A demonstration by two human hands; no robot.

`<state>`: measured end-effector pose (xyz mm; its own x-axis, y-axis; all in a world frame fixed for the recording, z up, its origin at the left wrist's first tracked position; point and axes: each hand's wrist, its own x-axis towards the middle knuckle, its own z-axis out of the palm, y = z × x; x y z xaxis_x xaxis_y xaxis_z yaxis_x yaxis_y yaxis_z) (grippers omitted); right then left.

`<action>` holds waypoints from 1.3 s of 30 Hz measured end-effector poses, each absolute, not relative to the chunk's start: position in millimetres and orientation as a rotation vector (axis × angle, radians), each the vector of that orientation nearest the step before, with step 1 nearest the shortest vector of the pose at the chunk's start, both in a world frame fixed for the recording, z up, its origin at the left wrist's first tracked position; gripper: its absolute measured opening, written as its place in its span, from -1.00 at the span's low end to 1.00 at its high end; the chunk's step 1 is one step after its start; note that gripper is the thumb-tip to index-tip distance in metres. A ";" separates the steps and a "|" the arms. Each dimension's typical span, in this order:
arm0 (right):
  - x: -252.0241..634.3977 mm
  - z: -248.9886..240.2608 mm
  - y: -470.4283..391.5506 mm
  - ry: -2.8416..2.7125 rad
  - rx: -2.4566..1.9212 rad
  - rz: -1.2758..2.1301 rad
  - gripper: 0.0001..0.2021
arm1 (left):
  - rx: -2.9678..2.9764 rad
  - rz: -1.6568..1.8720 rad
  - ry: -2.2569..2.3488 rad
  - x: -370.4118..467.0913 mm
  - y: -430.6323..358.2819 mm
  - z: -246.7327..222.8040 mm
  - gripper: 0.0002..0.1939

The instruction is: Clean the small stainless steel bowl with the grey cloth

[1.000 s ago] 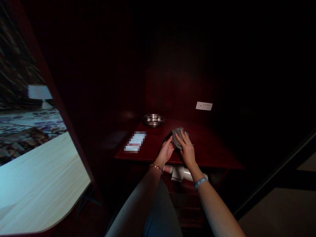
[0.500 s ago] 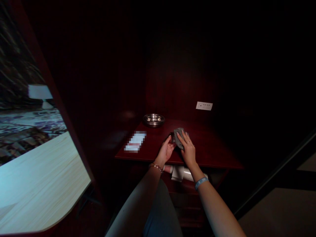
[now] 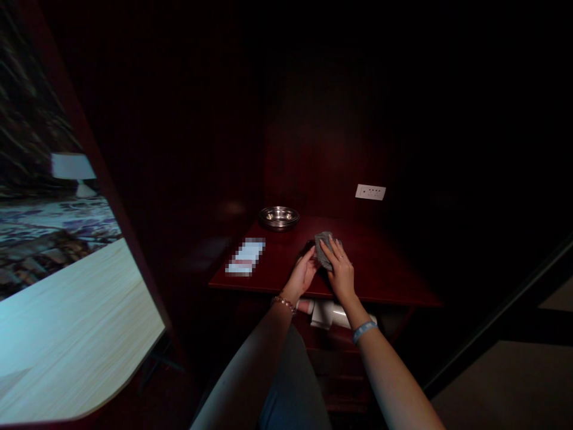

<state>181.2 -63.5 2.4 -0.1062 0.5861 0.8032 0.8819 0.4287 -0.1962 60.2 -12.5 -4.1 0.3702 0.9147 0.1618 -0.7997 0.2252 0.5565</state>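
Observation:
My right hand (image 3: 341,270) presses a folded grey cloth (image 3: 322,252) with its fingers laid over the top. Close against it, my left hand (image 3: 305,272) grips a small dark object (image 3: 308,244), its thumb on the near edge. Most of that object is hidden by the cloth and my fingers, and in the dim light I cannot make out its kind. Both hands are over the middle of a dark red wooden desktop (image 3: 376,280).
Shiny steel bowls (image 3: 279,218) stand at the back left of the desktop. A blurred-out paper (image 3: 246,257) lies in front of them. A white and pink bottle (image 3: 335,315) lies on the shelf below. A socket plate (image 3: 370,192) is on the back wall; a pale table (image 3: 76,334) stands left.
My left thumb has shifted slightly to the right, toward the cloth, and less of the dark object shows. The right hand and cloth have barely moved.

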 end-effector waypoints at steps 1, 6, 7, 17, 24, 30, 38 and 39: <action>181.3 2.0 -63.1 -1.802 -1.258 -0.420 -0.16 | 0.608 1.192 0.227 59.5 -12.3 -3.6 -0.77; 181.8 1.1 -62.6 -1.794 -1.260 -0.413 -0.16 | 0.562 1.205 0.243 56.1 -15.4 1.5 -0.76; 181.9 1.1 -62.7 -1.790 -1.261 -0.411 -0.15 | 0.557 1.205 0.241 55.6 -16.1 2.5 -0.77; 184.3 0.6 -61.6 -1.731 -1.255 -0.371 -0.12 | 0.703 1.195 0.235 62.0 -17.7 -0.4 -0.78; 182.6 1.8 -63.1 -1.760 -1.263 -0.399 -0.13 | 0.693 1.255 0.234 62.6 -17.3 -3.2 -0.85; 181.8 1.6 -63.6 -1.764 -1.263 -0.398 -0.14 | 0.587 1.217 0.246 59.0 -17.1 2.5 -0.78; 182.0 2.1 -64.5 -1.731 -1.245 -0.369 -0.16 | 0.484 1.244 0.229 54.6 -16.9 4.7 -0.83; 182.2 2.0 -64.3 -1.726 -1.240 -0.365 -0.16 | 0.472 1.250 0.232 54.1 -16.7 4.5 -0.84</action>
